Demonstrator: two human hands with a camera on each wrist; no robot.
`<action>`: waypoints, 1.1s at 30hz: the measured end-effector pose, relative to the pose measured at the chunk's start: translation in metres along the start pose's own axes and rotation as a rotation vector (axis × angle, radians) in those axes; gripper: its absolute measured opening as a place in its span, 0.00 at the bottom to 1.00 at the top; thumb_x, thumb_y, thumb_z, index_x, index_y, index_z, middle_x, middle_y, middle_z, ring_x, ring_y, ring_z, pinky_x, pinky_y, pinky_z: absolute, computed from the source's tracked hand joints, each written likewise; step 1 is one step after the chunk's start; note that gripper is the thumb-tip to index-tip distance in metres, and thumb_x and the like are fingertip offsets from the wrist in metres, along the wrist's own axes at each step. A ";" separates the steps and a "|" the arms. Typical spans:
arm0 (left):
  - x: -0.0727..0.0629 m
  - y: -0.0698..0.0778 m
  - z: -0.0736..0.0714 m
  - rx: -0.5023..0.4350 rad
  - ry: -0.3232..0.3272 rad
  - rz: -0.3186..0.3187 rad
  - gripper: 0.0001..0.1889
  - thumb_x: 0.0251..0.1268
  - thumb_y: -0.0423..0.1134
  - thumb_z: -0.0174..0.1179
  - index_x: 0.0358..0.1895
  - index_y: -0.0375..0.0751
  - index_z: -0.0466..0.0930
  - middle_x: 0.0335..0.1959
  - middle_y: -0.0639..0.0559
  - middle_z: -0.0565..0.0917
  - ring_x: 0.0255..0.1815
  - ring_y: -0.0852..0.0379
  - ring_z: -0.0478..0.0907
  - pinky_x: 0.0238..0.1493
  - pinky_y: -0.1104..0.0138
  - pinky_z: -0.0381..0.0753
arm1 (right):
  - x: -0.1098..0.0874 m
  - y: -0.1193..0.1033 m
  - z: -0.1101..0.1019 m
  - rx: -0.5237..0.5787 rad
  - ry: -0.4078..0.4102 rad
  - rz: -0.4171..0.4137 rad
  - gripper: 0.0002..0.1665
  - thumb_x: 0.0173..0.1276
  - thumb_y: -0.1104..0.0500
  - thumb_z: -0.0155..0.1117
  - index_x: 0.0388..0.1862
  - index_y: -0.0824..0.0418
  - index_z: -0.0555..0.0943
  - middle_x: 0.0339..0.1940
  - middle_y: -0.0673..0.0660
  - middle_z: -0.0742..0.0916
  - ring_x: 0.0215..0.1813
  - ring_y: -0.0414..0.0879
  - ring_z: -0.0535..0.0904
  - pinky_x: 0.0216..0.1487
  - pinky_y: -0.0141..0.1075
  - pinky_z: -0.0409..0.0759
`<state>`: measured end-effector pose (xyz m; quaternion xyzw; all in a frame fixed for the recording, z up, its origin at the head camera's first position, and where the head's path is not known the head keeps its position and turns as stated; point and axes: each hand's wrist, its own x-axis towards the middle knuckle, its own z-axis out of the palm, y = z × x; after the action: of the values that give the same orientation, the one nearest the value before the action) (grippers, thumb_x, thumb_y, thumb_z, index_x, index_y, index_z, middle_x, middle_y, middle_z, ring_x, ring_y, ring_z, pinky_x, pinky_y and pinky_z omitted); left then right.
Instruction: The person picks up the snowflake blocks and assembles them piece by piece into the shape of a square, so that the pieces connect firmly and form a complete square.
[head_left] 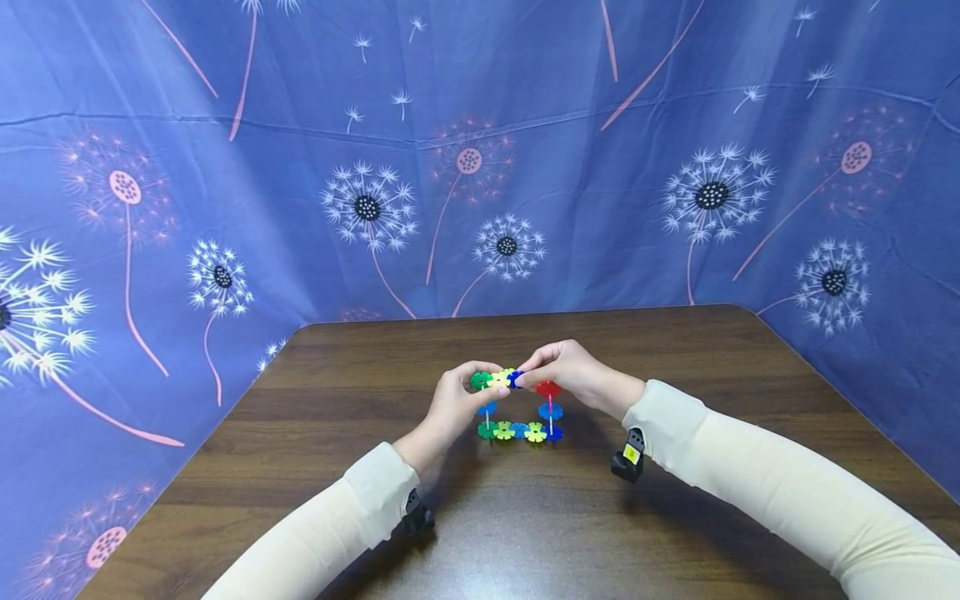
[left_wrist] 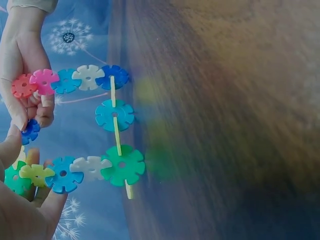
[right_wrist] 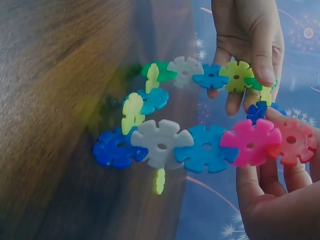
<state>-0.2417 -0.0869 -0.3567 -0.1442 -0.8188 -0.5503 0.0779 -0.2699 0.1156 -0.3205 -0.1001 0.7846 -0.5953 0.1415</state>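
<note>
An upright frame of interlocking snowflake discs stands on the table between my hands, with a bottom row including a yellow disc [head_left: 536,432] and a column on each side. At the top left corner, my left hand [head_left: 448,402] holds the green disc [right_wrist: 254,83], its thumb in front and fingers behind. My right hand [head_left: 576,375] pinches a dark blue disc [left_wrist: 30,131] between thumb and fingertip, at the end of the short top row beside a pale yellow disc [head_left: 498,379]. Just under the right hand is the red disc [head_left: 549,388] topping the right column. Whether blue touches red is hidden.
The brown wooden table [head_left: 300,467] extends around the frame. Behind it hangs a blue dandelion-print cloth [head_left: 570,167]. A small black camera [head_left: 628,460] is strapped on the right wrist, another [head_left: 417,515] on the left.
</note>
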 end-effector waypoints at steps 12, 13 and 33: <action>0.002 0.005 0.002 0.035 -0.008 -0.017 0.15 0.56 0.38 0.70 0.47 0.40 0.84 0.42 0.45 0.86 0.22 0.63 0.73 0.27 0.71 0.76 | 0.001 -0.005 0.004 -0.037 0.045 -0.006 0.08 0.53 0.66 0.74 0.32 0.68 0.86 0.20 0.50 0.87 0.26 0.41 0.81 0.29 0.31 0.79; 0.002 0.005 0.002 0.038 -0.015 -0.014 0.15 0.57 0.38 0.70 0.47 0.40 0.83 0.42 0.45 0.86 0.23 0.63 0.73 0.27 0.71 0.76 | 0.001 -0.005 0.004 -0.036 0.039 -0.005 0.08 0.54 0.66 0.74 0.32 0.68 0.86 0.20 0.50 0.87 0.26 0.41 0.81 0.29 0.31 0.78; 0.008 0.007 0.010 0.031 0.001 -0.015 0.09 0.55 0.37 0.71 0.39 0.43 0.86 0.42 0.47 0.86 0.33 0.61 0.73 0.31 0.71 0.74 | 0.026 0.003 -0.023 0.162 -0.020 0.069 0.22 0.71 0.63 0.58 0.57 0.77 0.75 0.31 0.49 0.88 0.40 0.43 0.84 0.45 0.30 0.80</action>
<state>-0.2463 -0.0740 -0.3521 -0.1368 -0.8281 -0.5382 0.0764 -0.3020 0.1283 -0.3204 -0.0673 0.7353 -0.6507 0.1772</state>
